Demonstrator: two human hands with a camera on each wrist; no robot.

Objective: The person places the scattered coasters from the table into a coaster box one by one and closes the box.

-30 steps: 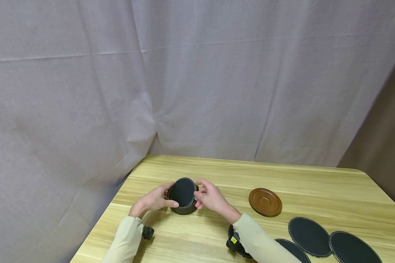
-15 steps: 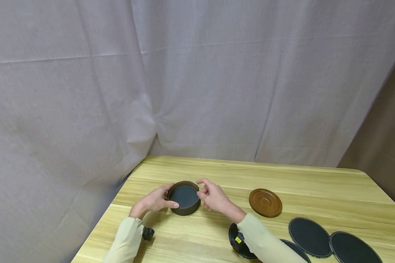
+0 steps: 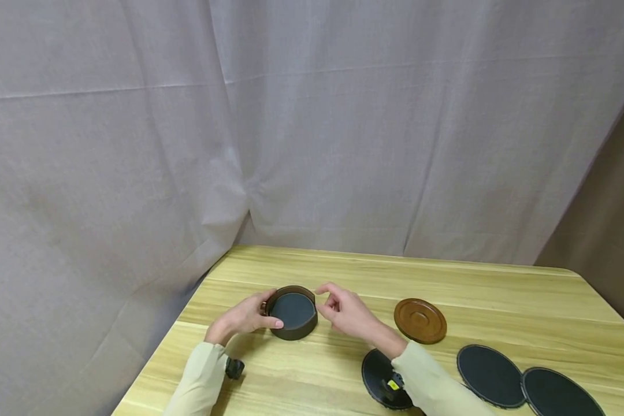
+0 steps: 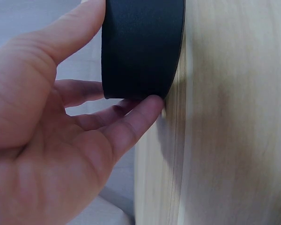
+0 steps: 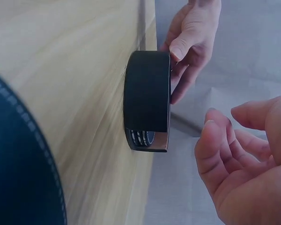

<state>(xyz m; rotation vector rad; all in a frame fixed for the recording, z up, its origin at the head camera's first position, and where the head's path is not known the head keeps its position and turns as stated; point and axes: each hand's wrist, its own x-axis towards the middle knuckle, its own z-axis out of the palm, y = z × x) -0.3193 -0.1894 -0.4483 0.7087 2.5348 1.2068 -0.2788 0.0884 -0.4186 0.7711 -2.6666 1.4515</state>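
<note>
The left hand (image 3: 245, 316) grips the round, dark-brown, leather-look holder (image 3: 297, 333); just right, the right hand (image 3: 347, 312) hovers, empty, loose-fingered.

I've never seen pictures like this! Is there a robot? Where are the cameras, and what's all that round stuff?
There's no robot here, just a person's two bare hands. The wide picture comes from a camera on the person's head, looking forward and down. The two close-ups come from a camera on each wrist.

The left hand has its grip on a dark round coaster holder. Through the gap in its side you can see stitched coaster edges. The right hand is beside the holder, fingers bent, holding nothing.

On the wooden table lie a brown wooden coaster and some flat black coasters. A grey curtain hangs behind.
</note>
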